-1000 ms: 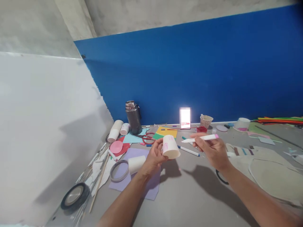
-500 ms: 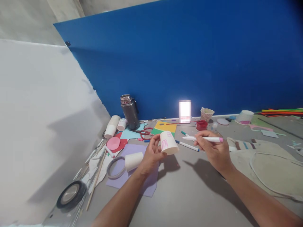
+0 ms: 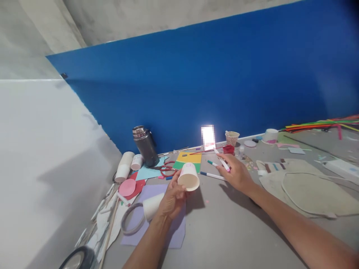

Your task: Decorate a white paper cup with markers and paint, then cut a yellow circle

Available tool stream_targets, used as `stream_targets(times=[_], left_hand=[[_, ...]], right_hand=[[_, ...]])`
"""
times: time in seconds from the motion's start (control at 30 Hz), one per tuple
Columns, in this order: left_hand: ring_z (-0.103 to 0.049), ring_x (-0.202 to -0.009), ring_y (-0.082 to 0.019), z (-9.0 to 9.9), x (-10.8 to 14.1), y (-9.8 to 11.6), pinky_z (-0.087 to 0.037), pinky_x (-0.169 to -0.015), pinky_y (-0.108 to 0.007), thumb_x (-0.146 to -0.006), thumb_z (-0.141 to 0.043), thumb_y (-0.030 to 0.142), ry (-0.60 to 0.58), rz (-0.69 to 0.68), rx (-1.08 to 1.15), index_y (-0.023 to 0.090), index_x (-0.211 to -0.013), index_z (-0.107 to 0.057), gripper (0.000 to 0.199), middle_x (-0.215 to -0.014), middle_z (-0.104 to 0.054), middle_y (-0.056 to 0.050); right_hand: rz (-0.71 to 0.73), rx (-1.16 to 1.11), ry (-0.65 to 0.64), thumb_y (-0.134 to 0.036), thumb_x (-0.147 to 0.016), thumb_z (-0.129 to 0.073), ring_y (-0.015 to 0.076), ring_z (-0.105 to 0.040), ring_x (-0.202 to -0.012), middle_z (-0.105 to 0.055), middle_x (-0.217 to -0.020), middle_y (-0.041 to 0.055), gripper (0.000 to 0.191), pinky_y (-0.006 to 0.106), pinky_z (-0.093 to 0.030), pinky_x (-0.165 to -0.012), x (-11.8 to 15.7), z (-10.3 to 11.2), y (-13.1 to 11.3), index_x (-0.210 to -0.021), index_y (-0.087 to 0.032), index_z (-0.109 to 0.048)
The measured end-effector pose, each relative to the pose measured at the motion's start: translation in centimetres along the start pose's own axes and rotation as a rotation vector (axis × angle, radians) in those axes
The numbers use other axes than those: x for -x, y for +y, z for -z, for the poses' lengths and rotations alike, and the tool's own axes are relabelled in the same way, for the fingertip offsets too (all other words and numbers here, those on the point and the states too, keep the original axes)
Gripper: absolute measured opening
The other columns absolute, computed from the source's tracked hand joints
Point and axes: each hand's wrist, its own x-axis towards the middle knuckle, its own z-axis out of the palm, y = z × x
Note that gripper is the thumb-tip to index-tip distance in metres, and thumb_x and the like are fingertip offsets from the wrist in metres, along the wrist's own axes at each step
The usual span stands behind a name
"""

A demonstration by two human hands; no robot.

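Observation:
My left hand [image 3: 173, 198] is closed round a white paper cup [image 3: 189, 177] with pink marks near its base; the cup's open mouth faces me. In my right hand [image 3: 238, 172], between thumb and fingers, is a white marker with a pink end [image 3: 223, 161], its other end pointing up and away. Just left of that hand a blue-capped marker [image 3: 212, 175] and a teal-capped marker [image 3: 212, 163] lie on the table. Red-handled scissors [image 3: 168, 170] rest behind my left hand, beside yellow and green paper [image 3: 188, 157].
A dark flask [image 3: 146, 147] stands at the back left near white cups [image 3: 125, 167]. Purple paper [image 3: 175, 231] carries a tape ring [image 3: 132, 219] and another cup. A bright screen [image 3: 208, 137] leans at the back. A beige cloth bag [image 3: 308, 186] lies right.
The view has tilted upward and shifted right. My left hand has turned the cup so its mouth shows more. The marker in my right hand has swung from level to steeply slanted.

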Motion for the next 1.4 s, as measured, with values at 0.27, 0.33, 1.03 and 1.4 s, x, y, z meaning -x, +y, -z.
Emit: stream_targets(times=[0.27, 0.33, 1.03, 1.4], left_hand=[[-0.073, -0.088, -0.022, 0.0, -0.2, 0.1, -0.065, -0.072, -0.033, -0.06, -0.089, 0.015, 0.057, -0.03, 0.02, 0.025, -0.129, -0.064, 0.074, -0.11, -0.075, -0.004], [-0.074, -0.088, -0.022, 0.3, -0.5, 0.0, -0.065, -0.073, -0.033, -0.06, -0.09, 0.017, 0.061, -0.034, 0.007, 0.025, -0.127, -0.065, 0.072, -0.11, -0.076, -0.004], [-0.069, -0.089, -0.018, -0.5, -0.7, 0.0, -0.058, -0.071, -0.029, -0.052, -0.094, 0.024, 0.144, -0.155, -0.139, 0.027, -0.119, -0.061, 0.074, -0.111, -0.071, 0.0], [-0.07, -0.093, -0.018, 0.1, -0.8, -0.3, -0.056, -0.074, -0.028, -0.063, -0.09, 0.028, 0.137, -0.195, -0.186, 0.028, -0.115, -0.059, 0.061, -0.118, -0.069, -0.001]], right_hand=[[-0.064, 0.215, -0.315, -0.026, -0.093, -0.065, 0.0348, -0.067, -0.117, -0.069, -0.126, 0.0201, 0.052, 0.044, -0.055, -0.095, 1.2, -1.2, -1.0, -0.144, -0.015, -0.06], [-0.038, 0.233, -0.381, -0.028, -0.093, -0.065, 0.0365, -0.064, -0.12, -0.067, -0.129, 0.0215, 0.053, 0.046, -0.055, -0.095, 1.7, -1.4, -2.0, -0.144, -0.014, -0.06], [0.012, 0.276, -0.539, -0.043, -0.103, -0.059, 0.0382, -0.06, -0.124, -0.064, -0.132, 0.0228, 0.051, 0.047, -0.054, -0.095, 2.8, -1.7, -4.4, -0.145, -0.015, -0.058], [0.147, 0.175, -0.625, -0.045, -0.1, -0.065, 0.0357, -0.058, -0.125, -0.061, -0.139, 0.0213, 0.063, 0.051, -0.049, -0.107, 3.7, -3.0, -5.9, -0.154, -0.013, -0.051]])
